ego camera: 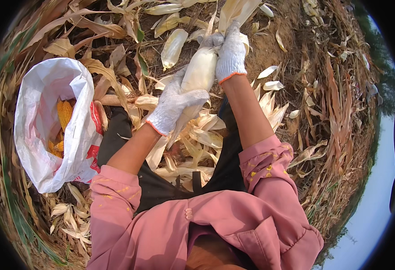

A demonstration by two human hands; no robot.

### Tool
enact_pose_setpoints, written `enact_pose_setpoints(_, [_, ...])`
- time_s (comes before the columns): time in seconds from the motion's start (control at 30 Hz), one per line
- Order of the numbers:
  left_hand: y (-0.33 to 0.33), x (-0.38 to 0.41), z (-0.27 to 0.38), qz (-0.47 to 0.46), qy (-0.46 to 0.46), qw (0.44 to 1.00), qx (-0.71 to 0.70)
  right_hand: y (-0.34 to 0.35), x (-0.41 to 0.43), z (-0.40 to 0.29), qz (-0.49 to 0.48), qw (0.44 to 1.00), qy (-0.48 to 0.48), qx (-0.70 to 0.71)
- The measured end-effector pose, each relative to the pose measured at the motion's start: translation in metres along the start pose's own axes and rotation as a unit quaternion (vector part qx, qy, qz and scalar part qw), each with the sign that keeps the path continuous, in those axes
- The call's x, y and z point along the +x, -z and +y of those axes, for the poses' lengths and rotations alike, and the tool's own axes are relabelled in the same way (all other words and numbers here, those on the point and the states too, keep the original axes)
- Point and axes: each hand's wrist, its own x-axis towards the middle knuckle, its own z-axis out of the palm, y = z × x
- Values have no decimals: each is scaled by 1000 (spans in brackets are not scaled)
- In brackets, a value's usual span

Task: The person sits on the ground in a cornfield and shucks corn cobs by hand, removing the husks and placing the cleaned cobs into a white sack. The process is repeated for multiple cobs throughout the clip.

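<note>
An ear of corn (200, 69) in its pale husk lies slanted between my two hands, both in white knit gloves with orange cuffs. My left hand (175, 104) wraps around its lower part, thumb across the front. At the upper end, my right hand (232, 50) grips dry husk leaves (236, 15) that stick up beyond the fingers. No kernels show on this ear. To the left stands a white woven sack (77, 135) with red print, its mouth wide. Inside it lie several husked yellow corn cobs (64, 113).
Loose husks (204, 131) cover the ground between my legs. Another pale husk-covered ear (174, 49) lies just beyond my left hand. Dry corn stalks (336, 111) are heaped along the right, and leaves (99, 27) tangle at upper left. Bare soil (265, 50) shows beside my right hand.
</note>
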Motion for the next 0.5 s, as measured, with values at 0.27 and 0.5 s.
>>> enact_pose_setpoints(0.27, [12, 13, -6, 26, 18, 984, -175, -24, -3, 17, -38, 992, -5, 123])
enact_pose_setpoints(0.5, [29, 25, -9, 91, 19, 965, -246, -36, -25, 32, -57, 991, -37, 118])
